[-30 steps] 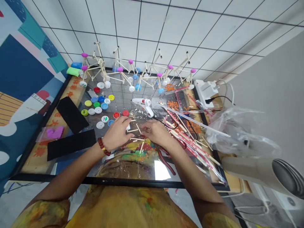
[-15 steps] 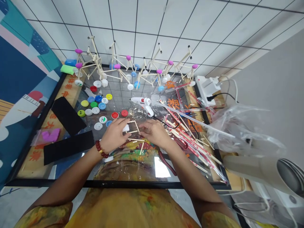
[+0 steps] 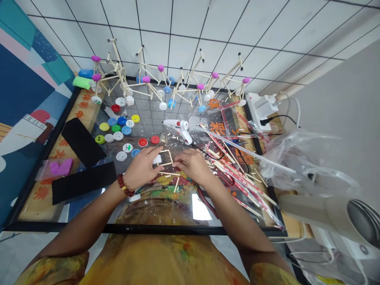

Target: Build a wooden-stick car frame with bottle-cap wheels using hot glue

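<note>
A small four-sided frame of thin wooden sticks (image 3: 171, 156) lies on the glass tabletop between my hands. My left hand (image 3: 141, 169) grips the frame's left end with thumb and fingers, around a small white block (image 3: 157, 159). The fingers of my right hand (image 3: 192, 163) are drawn together at the frame's lower right corner; the pinch itself is partly hidden. Just below the frame lie a loose wooden stick (image 3: 169, 173) and a shorter stick (image 3: 177, 184). Beyond the hands rests a white glue gun (image 3: 179, 128).
Stick figures with bottle-cap wheels (image 3: 160, 85) stand along the back. Coloured bottle caps (image 3: 116, 128) and black strips (image 3: 84, 182) lie to the left. On the right are bundled sticks (image 3: 246, 184), red-handled pliers (image 3: 208, 202), a power strip (image 3: 259, 111) and a plastic bag (image 3: 299, 158).
My right fingers have drawn together and closed in on the frame's lower right corner. My left hand keeps its place at the left end. The view has shifted slightly.
</note>
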Demonstrator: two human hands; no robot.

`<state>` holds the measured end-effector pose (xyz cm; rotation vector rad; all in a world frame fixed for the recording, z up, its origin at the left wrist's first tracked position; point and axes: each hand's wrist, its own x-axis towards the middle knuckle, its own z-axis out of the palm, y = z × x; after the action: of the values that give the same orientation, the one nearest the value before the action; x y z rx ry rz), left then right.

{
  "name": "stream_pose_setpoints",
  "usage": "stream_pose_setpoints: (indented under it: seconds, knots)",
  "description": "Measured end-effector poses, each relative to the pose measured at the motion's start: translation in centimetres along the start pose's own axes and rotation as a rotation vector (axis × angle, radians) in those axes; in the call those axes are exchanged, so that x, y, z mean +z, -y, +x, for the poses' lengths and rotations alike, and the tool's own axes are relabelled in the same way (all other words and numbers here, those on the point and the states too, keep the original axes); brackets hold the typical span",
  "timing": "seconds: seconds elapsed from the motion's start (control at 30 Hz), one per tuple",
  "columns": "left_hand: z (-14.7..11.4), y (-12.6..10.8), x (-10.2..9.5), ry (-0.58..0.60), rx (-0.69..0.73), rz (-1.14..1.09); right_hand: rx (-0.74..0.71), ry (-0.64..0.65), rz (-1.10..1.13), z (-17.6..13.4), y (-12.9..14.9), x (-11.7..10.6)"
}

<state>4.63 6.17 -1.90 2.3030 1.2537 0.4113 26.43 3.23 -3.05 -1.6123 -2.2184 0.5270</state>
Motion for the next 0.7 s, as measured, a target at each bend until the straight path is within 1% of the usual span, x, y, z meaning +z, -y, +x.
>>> stream_pose_setpoints:
  seconds: [0.17,0.3,0.53,0.7]
  knots:
    - [-0.06,-0.08,0.09,-0.003,0.022,0.03,0.018,0.031,0.017,0.08,0.32,-0.28]
    - [-0.09,-0.18,0.13,0.002,0.011,0.039,0.028,0.059,0.01,0.23,0.63,-0.39]
    - [-0.26,-0.27,-0.15,0.007,-0.003,0.039,0.031,0.011,0.008,0.04,0.17,-0.2]
    - [-0.27,-0.24,-0.19,0.007,0.021,0.047,-0.027,0.074,0.058,-0.08,-0.31,-0.29]
